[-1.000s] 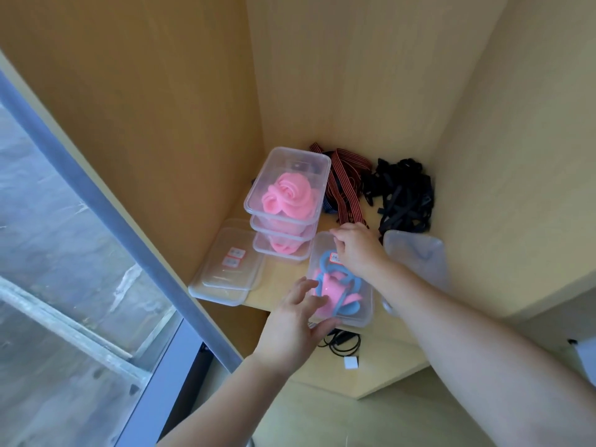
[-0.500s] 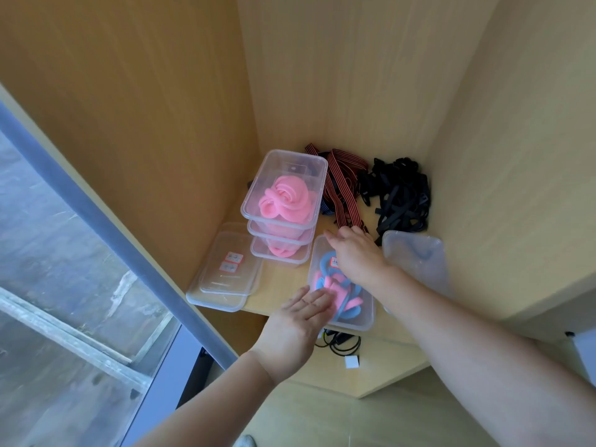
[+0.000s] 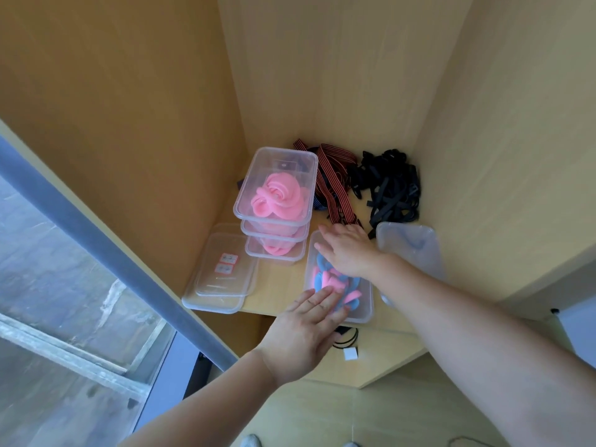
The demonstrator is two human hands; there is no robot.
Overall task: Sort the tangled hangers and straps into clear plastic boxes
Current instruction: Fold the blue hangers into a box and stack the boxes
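Hangers (image 3: 322, 279), pink and blue, sit in open clear box (image 3: 366, 312) at shelf front. Left hand (image 3: 306, 330) flat on near end, right hand (image 3: 348, 253) flat over far end, fingers straight, gripping nothing. Lid stickers (image 3: 228, 262) red-white, text unreadable. Straps (image 3: 390, 191) loose behind.

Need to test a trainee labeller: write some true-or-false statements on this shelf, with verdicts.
1. Three clear plastic boxes holding pink pieces stand stacked. True.
2. The tangled black straps lie inside a box. False: they lie loose on the wooden shelf.
3. The clear plastic box under the left hand holds pink and blue pieces. True.
4. The right hand is curled into a fist. False: its fingers lie straight over that box.
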